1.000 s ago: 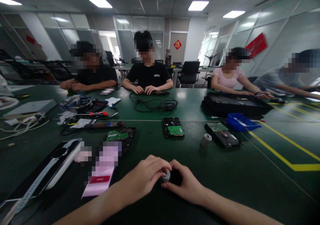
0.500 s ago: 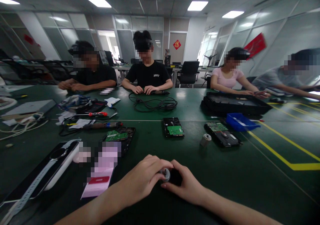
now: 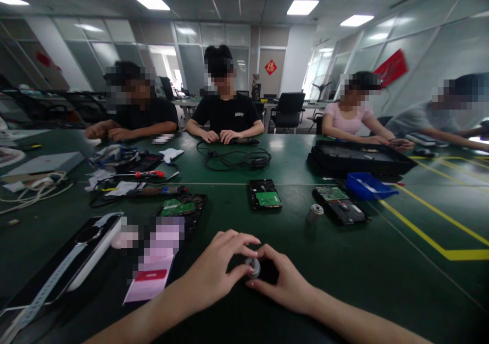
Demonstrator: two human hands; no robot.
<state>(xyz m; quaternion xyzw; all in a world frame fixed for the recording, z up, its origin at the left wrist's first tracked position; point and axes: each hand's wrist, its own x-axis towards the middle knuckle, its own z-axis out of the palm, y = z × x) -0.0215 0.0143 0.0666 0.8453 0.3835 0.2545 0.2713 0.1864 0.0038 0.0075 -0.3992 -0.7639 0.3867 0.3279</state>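
Note:
Low over the table in front of me, a small silver, cylinder-shaped motor [image 3: 255,269] sits between my two hands, its round end facing up. My right hand [image 3: 284,278] curls around it from the right, index finger at its far side and thumb at its near side. From the left, my left hand [image 3: 214,265] keeps its thumb on the motor's top; a finger bends close to the far edge, and the index finger is lifted above. The fingers hide part of the motor's body. A second, similar motor [image 3: 315,214] stands upright farther to the right.
Hard drives with green boards [image 3: 265,195] lie ahead, beside a blue tray [image 3: 369,187] and a black bin [image 3: 361,160]. Coiled cable [image 3: 239,158], a red screwdriver [image 3: 150,174], a pink packet [image 3: 148,290] and a watch [image 3: 87,235] lie around. Several people sit opposite.
My left hand's fingers have risen and spread from the motor's far side, while its thumb stays on top. My right hand and the motor have hardly moved.

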